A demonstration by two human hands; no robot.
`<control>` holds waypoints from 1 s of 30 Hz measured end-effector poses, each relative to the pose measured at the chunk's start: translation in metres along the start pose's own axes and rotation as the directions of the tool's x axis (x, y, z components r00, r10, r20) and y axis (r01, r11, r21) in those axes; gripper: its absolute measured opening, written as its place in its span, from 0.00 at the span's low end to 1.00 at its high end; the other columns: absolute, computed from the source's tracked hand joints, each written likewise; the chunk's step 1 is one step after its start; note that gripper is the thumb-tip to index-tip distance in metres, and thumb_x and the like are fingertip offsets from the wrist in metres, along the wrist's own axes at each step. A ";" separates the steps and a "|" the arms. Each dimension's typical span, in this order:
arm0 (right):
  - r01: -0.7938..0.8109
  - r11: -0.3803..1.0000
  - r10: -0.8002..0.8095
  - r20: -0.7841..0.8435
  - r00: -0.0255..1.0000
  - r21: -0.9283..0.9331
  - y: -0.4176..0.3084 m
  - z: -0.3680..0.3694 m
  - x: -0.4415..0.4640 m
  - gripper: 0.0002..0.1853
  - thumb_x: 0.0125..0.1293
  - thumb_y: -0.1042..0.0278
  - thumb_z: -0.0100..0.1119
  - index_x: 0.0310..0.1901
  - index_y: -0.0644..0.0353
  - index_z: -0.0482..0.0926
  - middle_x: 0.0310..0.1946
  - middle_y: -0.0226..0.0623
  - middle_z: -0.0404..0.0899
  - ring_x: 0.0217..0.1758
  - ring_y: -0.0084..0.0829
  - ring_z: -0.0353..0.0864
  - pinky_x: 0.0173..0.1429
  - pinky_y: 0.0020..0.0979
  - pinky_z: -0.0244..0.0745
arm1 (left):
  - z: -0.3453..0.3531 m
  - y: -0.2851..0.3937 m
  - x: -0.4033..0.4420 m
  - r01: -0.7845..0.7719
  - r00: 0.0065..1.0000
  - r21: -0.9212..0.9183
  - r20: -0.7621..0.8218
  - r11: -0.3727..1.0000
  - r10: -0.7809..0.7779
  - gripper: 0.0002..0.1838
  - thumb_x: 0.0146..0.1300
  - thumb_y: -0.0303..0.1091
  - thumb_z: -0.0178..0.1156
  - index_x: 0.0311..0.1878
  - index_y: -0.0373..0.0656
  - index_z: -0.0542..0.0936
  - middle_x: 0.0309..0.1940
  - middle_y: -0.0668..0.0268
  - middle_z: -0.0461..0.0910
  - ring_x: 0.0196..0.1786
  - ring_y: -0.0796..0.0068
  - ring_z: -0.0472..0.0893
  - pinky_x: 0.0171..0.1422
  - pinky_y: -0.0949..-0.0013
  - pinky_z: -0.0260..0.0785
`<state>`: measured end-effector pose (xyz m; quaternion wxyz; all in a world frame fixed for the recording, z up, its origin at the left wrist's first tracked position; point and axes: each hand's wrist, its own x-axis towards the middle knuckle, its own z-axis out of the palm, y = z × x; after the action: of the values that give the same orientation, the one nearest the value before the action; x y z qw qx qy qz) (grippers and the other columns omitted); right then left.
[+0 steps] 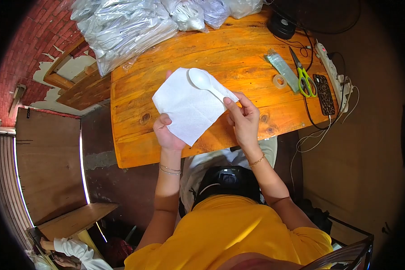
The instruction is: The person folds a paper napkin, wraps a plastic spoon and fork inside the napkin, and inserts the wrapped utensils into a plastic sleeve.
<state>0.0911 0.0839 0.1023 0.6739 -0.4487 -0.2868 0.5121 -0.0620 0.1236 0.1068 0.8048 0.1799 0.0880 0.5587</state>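
Observation:
A white paper napkin (184,105) is held up above the near part of the wooden table. My left hand (167,132) grips it at its lower left, the thumb on top and the other fingers mostly hidden beneath. A white plastic spoon (200,80) lies across the napkin's upper right, its bowl towards the far edge. Between thumb and fingers, my right hand (243,116) pinches the spoon's handle at the napkin's right corner. Whether the right fingers also hold that corner is hard to tell.
Plastic bags of white items (130,31) are piled along the table's (139,135) far left. On the right lie green-handled scissors (305,83), a tape roll (280,81), a clear plastic packet (283,69), a leopard-print phone (322,92) and a power strip (330,67) with cables. Another person's sleeve (78,249) shows lower left.

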 end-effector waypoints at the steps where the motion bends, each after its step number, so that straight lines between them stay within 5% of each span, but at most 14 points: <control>1: -0.011 1.000 0.011 0.009 1.000 -0.008 0.001 -0.001 0.000 0.05 0.62 0.74 0.56 0.38 0.64 0.76 0.21 0.19 0.67 0.14 0.07 0.54 0.17 0.17 0.46 | -0.019 0.002 -0.003 0.047 0.999 -0.047 -0.022 0.998 -0.048 0.44 0.34 0.32 0.49 0.65 0.41 0.58 0.60 0.54 0.64 0.60 0.53 0.67 0.66 0.55 0.60; 5: -0.034 0.999 0.035 0.071 0.997 -0.018 0.003 -0.002 0.000 0.06 0.62 0.74 0.56 0.39 0.66 0.76 0.26 0.20 0.67 0.17 0.07 0.57 0.19 0.16 0.48 | -0.038 0.001 -0.006 0.054 0.995 -0.095 -0.075 0.994 -0.061 0.37 0.36 0.33 0.47 0.57 0.30 0.64 0.54 0.51 0.72 0.55 0.52 0.72 0.62 0.56 0.64; 11: 0.046 0.979 -0.027 0.093 0.995 -0.198 -0.001 0.001 -0.004 0.07 0.61 0.75 0.57 0.37 0.70 0.76 0.31 0.26 0.67 0.30 0.13 0.65 0.30 0.14 0.58 | -0.045 0.000 -0.005 0.098 0.992 -0.228 0.102 0.969 -0.077 0.38 0.36 0.32 0.48 0.58 0.31 0.64 0.53 0.51 0.72 0.55 0.52 0.72 0.61 0.56 0.65; 14: 0.053 0.977 -0.039 0.071 0.997 -0.206 0.002 -0.001 -0.004 0.07 0.60 0.75 0.58 0.37 0.71 0.76 0.31 0.27 0.67 0.33 0.15 0.66 0.34 0.15 0.60 | -0.040 0.001 -0.005 0.097 0.994 -0.203 0.069 0.974 -0.085 0.38 0.36 0.32 0.48 0.59 0.31 0.63 0.54 0.51 0.71 0.55 0.51 0.72 0.61 0.56 0.65; 16: 0.124 0.975 -0.115 0.061 0.991 -0.185 0.002 0.000 -0.004 0.07 0.60 0.75 0.58 0.37 0.71 0.76 0.31 0.27 0.67 0.33 0.14 0.66 0.34 0.14 0.60 | -0.034 0.002 -0.005 0.080 0.997 -0.161 0.017 0.984 -0.079 0.39 0.36 0.32 0.48 0.59 0.31 0.63 0.55 0.51 0.71 0.55 0.51 0.71 0.62 0.56 0.64; 25: -0.081 0.995 0.080 0.028 0.996 0.055 0.005 -0.001 -0.004 0.05 0.61 0.74 0.58 0.37 0.64 0.78 0.20 0.19 0.69 0.15 0.07 0.52 0.18 0.16 0.44 | -0.038 0.002 -0.007 0.081 0.996 -0.230 0.058 0.970 -0.069 0.39 0.35 0.32 0.47 0.60 0.32 0.62 0.56 0.52 0.70 0.56 0.51 0.71 0.63 0.54 0.63; 30: -0.031 0.999 0.031 -0.005 1.000 -0.010 0.000 0.001 -0.004 0.06 0.60 0.74 0.58 0.38 0.65 0.79 0.19 0.22 0.72 0.16 0.08 0.56 0.19 0.16 0.46 | -0.036 0.002 -0.007 0.058 0.998 -0.134 0.002 0.989 -0.058 0.39 0.36 0.33 0.47 0.60 0.32 0.62 0.56 0.51 0.69 0.57 0.51 0.70 0.63 0.55 0.62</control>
<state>0.0890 0.0800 0.1035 0.6645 -0.4576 -0.2807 0.5199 -0.0782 0.1246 0.0741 0.8309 0.1222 0.0565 0.5399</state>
